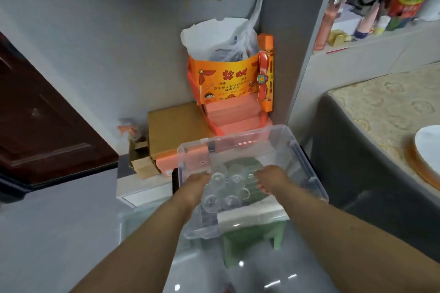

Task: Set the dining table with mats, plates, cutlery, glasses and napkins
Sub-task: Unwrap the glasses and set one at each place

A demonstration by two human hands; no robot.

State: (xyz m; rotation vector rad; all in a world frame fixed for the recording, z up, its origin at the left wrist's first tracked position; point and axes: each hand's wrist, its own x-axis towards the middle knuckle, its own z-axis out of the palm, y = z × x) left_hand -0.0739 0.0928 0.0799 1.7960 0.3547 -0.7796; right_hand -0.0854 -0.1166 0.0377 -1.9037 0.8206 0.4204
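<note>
A clear plastic storage box [307, 164] stands on a green stool [252, 242] below me. Inside it lie several clear glasses [234, 179] on top of a round dark green mat [247, 164]. Both my hands reach down into the box. My left hand [196, 185] is at the left side of the glasses and my right hand [269, 179] at their right side. The fingertips of both are hidden among the glasses, so I cannot see whether either hand grips one. At the far right a white plate [428, 150] lies on an orange mat [415, 164] on the dining table [381, 112].
Orange printed boxes [228, 81] with a white plastic bag and a brown cardboard box [176, 128] stand against the wall behind the storage box. A dark wooden door [40, 121] is at left. A white shelf [371, 40] with bottles is at upper right.
</note>
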